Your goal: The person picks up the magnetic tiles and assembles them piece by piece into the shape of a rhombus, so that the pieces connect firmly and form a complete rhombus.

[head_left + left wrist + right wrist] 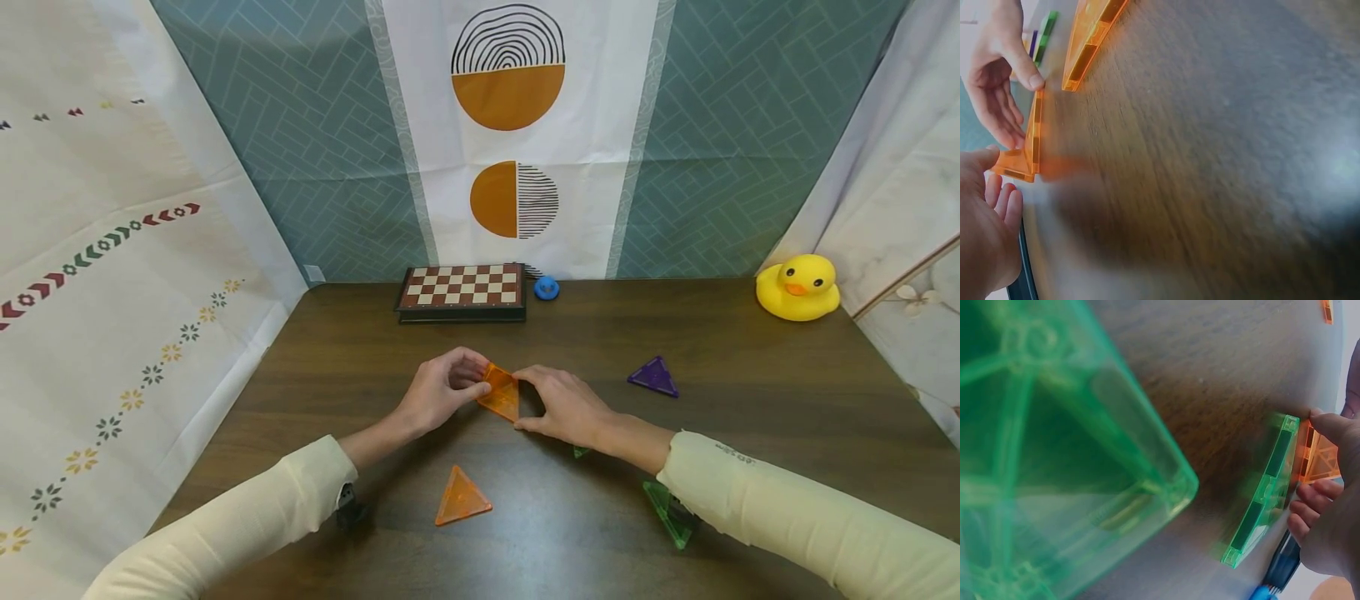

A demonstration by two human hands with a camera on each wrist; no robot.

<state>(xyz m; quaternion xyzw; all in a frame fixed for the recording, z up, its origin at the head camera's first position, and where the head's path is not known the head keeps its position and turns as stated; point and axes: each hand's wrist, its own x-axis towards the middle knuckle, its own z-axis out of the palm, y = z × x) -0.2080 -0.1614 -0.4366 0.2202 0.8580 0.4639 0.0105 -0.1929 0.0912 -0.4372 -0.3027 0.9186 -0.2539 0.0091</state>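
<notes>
Two translucent orange triangular tiles (pixel 502 398) meet at an edge between the hands in the head view. In the left wrist view one orange tile (pixel 1036 134) lies low along the table, and the other orange tile (pixel 1011 164) stands up at an angle to it. My left hand (pixel 444 387) pinches the raised tile between thumb and fingers. My right hand (pixel 566 407) holds the pair from the right, thumb at the near corner and fingertips at the far one. A loose orange triangle (pixel 462 500) lies nearer the front.
A green triangle (pixel 666 510) lies by the right forearm, another green triangle (pixel 581 452) is mostly hidden under the right wrist. A purple triangle (pixel 655 377) lies to the right. Farther back are a chessboard box (pixel 461 287), a blue round object (pixel 547 288) and a yellow rubber duck (pixel 798 287).
</notes>
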